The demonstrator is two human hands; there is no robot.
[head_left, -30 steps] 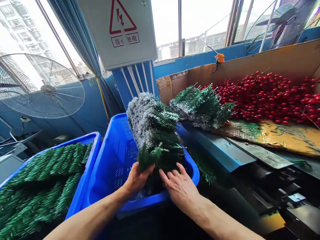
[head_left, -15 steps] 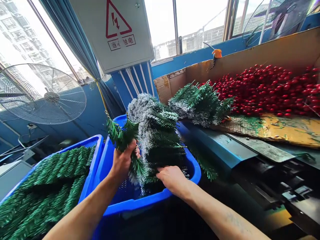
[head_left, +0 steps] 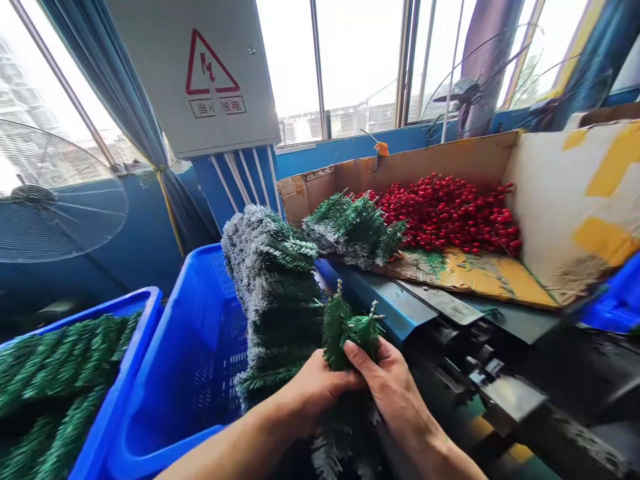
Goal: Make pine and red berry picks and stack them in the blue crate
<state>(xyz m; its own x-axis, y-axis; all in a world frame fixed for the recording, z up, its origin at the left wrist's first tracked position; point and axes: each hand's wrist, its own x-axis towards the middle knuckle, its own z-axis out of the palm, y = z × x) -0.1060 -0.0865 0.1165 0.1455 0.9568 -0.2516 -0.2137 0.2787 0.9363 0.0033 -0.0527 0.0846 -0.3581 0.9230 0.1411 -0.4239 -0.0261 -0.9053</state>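
Both my hands meet at the lower middle around a small bunch of artificial pine branches [head_left: 345, 327], green with whitish tips hanging below. My left hand [head_left: 323, 387] wraps it from the left. My right hand [head_left: 393, 380] grips it from the right, thumb laid across the front. Bare stem ends stick up above the fingers. Just beyond my left hand, a tall stack of frosted pine branches [head_left: 250, 280] rests in the right part of a blue plastic crate [head_left: 175, 320].
Another blue crate [head_left: 150, 300] at left holds green pine branches [head_left: 75, 360]. At right, a cardboard box [head_left: 560, 180] contains red berries [head_left: 450, 213], with more frosted branches [head_left: 355, 227] at its left end. Dark machinery [head_left: 510, 400] stands at lower right; a fan [head_left: 60, 193] at far left.
My left hand has carried its pine branches right, out from over the crate. My right hand has left the stack and joined it on the bunch. The view has turned right.
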